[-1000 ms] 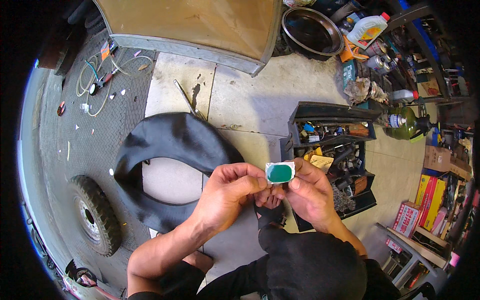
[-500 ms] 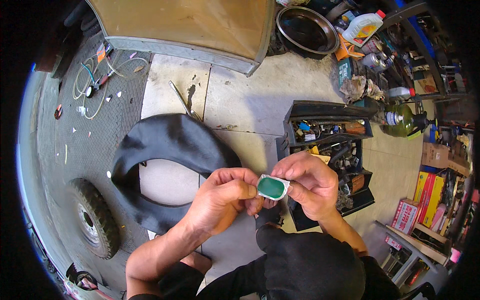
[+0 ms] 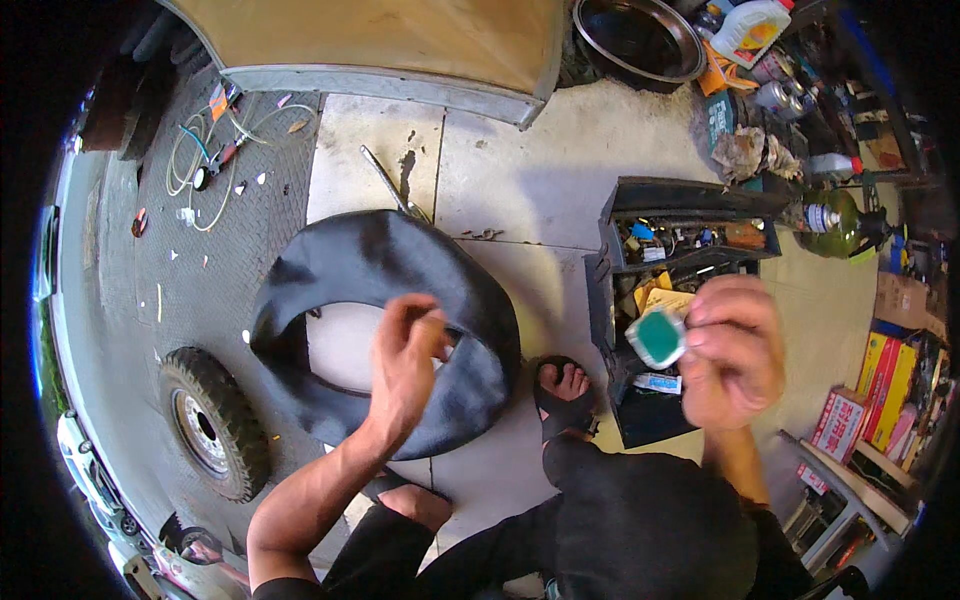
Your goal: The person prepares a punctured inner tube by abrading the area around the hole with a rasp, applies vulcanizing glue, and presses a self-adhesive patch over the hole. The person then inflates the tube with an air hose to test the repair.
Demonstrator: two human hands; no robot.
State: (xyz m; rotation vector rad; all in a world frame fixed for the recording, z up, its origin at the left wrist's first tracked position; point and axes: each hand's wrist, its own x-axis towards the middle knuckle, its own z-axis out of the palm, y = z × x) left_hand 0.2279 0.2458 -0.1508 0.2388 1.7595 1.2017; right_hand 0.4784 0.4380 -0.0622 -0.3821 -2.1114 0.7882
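Observation:
My right hand (image 3: 735, 350) pinches the edge of a rubber tube patch (image 3: 657, 339), green in the middle with a pale border, above the open toolbox. Over the near right side of a black inner tube (image 3: 385, 255), my left hand (image 3: 405, 350) is raised with its fingers curled together. A small pale bit shows by those fingertips, blurred, and I cannot make out what it is. The inner tube lies on the floor, left of my sandalled foot (image 3: 565, 395).
A black toolbox (image 3: 612, 275) with stepped trays of small parts stands at right. A metal bar (image 3: 385, 182) lies beyond the tube. At left are a wheel with a tyre (image 3: 215, 425) and a coiled air hose with a gauge (image 3: 201, 178). A round pan (image 3: 640, 45) sits at the back.
My hands have parted. The right one has carried the patch rightward over the toolbox; the left has let go of it and moved left and slightly up over the inner tube.

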